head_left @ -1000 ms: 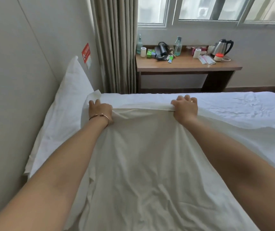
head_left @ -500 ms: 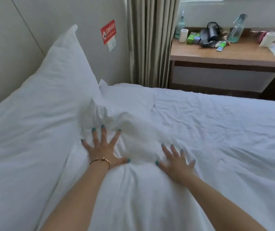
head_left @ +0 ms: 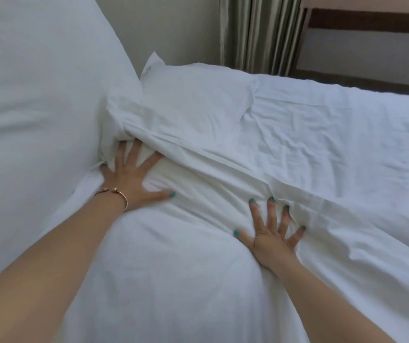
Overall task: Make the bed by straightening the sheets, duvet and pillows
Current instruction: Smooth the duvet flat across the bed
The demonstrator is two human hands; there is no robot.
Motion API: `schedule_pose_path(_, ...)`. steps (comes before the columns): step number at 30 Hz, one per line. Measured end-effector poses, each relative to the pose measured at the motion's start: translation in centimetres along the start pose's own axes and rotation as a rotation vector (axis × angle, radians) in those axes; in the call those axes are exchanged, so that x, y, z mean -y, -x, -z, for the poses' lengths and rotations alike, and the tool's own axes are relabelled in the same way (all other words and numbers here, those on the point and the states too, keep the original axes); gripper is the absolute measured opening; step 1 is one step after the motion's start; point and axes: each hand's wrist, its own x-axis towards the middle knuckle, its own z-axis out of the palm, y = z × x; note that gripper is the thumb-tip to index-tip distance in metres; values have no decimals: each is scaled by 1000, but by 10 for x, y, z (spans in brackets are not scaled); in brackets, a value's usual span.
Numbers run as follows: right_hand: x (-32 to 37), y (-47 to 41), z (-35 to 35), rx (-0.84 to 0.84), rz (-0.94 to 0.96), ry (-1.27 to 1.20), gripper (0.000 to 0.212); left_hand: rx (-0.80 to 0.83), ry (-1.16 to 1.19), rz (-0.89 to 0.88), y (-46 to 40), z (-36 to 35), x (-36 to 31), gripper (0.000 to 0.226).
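A white duvet [head_left: 173, 268] covers the near part of the bed, its top edge bunched in a fold running from left to right. My left hand [head_left: 131, 179], with a gold bracelet, lies flat with fingers spread on the duvet; its fingertips slip under the bunched fold beside the big white pillow [head_left: 37, 107]. My right hand [head_left: 272, 233] presses flat on the duvet with fingers spread, just below the fold. Beyond the fold lies the wrinkled white sheet [head_left: 334, 132]. A second flat pillow [head_left: 198, 95] lies at the head of the bed.
The big pillow leans against the pale wall [head_left: 173, 28] on the left. A striped beige curtain [head_left: 260, 33] hangs beyond the bed's far edge, with the wooden desk frame [head_left: 372, 21] to its right.
My hands let go of the duvet edge they gripped and now press flat on it. They have slid forward toward the pillows, and my view has dropped closer to the bed.
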Motion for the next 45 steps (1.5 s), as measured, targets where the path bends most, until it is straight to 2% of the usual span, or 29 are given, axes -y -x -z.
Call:
schedule_pose_path(2, 0, -3, -4, -7, -9, -4, 83, -156, -43, 43, -5, 12, -7, 91)
schedule_pose_path(4, 0, -6, -7, -17, -7, -3, 82, -328, -112, 84, -12, 24, -22, 89)
schedule_pose_path(5, -1, -7, -8, -24, -8, 3, 82, -352, -85, 128, -18, 32, -29, 91)
schedule_pose_path(7, -3, -10, -11, -35, -18, 18, 82, -293, 22, 262, -33, 48, -39, 94)
schedule_pose_path(9, -2, -9, -10, -24, -28, 38, 81, -249, -25, 303, -32, 55, -52, 91)
schedule_pose_path(11, 0, -7, -5, -11, -26, 44, 81, -283, -120, 162, -2, 40, -74, 84)
schedule_pose_path(13, 4, 5, 3, -44, -22, 57, 77, -216, -143, -81, 55, 4, -95, 75)
schedule_pose_path(15, 1, 33, 3, -171, -7, 103, 65, -90, -156, -265, 120, -40, -101, 66)
schedule_pose_path(16, -1, 52, -3, -229, -5, 109, 59, -81, -158, -314, 149, -62, -98, 64)
schedule_pose_path(19, -4, 139, -37, -248, -66, 101, 58, -88, -50, -339, 223, -104, -88, 65)
schedule_pose_path(22, -8, 240, -79, -122, -189, 131, 70, 76, 120, -403, 286, -123, -96, 67)
schedule_pose_path(25, -16, 328, -111, -10, -294, 129, 73, 239, 160, -519, 333, -130, -110, 70)
schedule_pose_path(29, -33, 384, -119, 38, -419, 113, 77, 325, 92, -553, 353, -127, -118, 77)
schedule_pose_path(31, -47, 394, -112, 11, -511, 93, 75, 309, 33, -589, 353, -125, -123, 77)
schedule_pose_path(33, -63, 401, -99, -29, -624, 68, 63, 321, 41, -605, 349, -116, -133, 76)
schedule_pose_path(35, -79, 404, -79, -86, -722, -23, 60, 328, 136, -604, 343, -101, -148, 76)
schedule_pose_path(37, -98, 407, -52, -147, -755, -94, 60, 355, 270, -608, 338, -85, -167, 67)
schedule_pose_path(40, -147, 401, 3, -248, -711, -92, 59, 391, 433, -597, 341, -53, -211, 55)
schedule_pose_path(45, -253, 366, 106, -407, -507, -91, 59, 214, 485, -617, 334, -22, -333, 49)
